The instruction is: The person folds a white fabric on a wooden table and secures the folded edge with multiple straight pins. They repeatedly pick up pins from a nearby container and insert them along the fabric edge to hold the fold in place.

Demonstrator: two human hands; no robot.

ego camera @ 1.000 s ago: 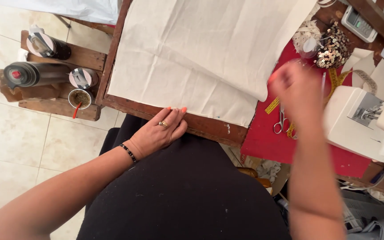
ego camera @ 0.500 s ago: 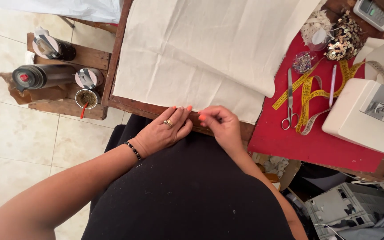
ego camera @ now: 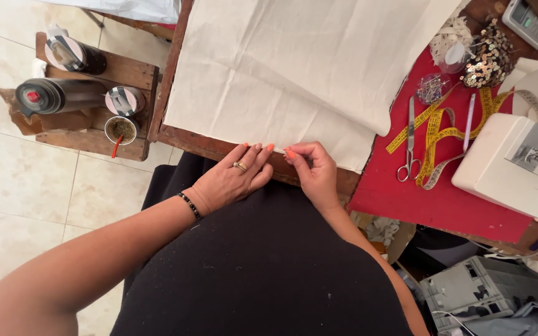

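Note:
A large cream cloth (ego camera: 294,68) lies folded over a wooden table (ego camera: 203,144), its near hem along the front edge. My left hand (ego camera: 231,179), with a ring and a black bead bracelet, rests flat with its fingertips pressing that hem. Just to its right, my right hand (ego camera: 314,171) pinches thumb and forefinger together on the hem. Whether a pin sits between those fingers is too small to tell. The two hands' fingertips are almost touching.
On the red mat (ego camera: 443,202) to the right lie scissors (ego camera: 409,146), a yellow tape measure (ego camera: 437,134), a pin holder (ego camera: 432,87), a sequin pile (ego camera: 490,56) and a white sewing machine (ego camera: 509,165). At left, a wooden stool (ego camera: 94,142) carries a thermos (ego camera: 57,94) and cup (ego camera: 119,129).
My right hand came down from above the red mat on the right to the cloth's near hem beside my left hand, and now pinches it. The left hand stayed put.

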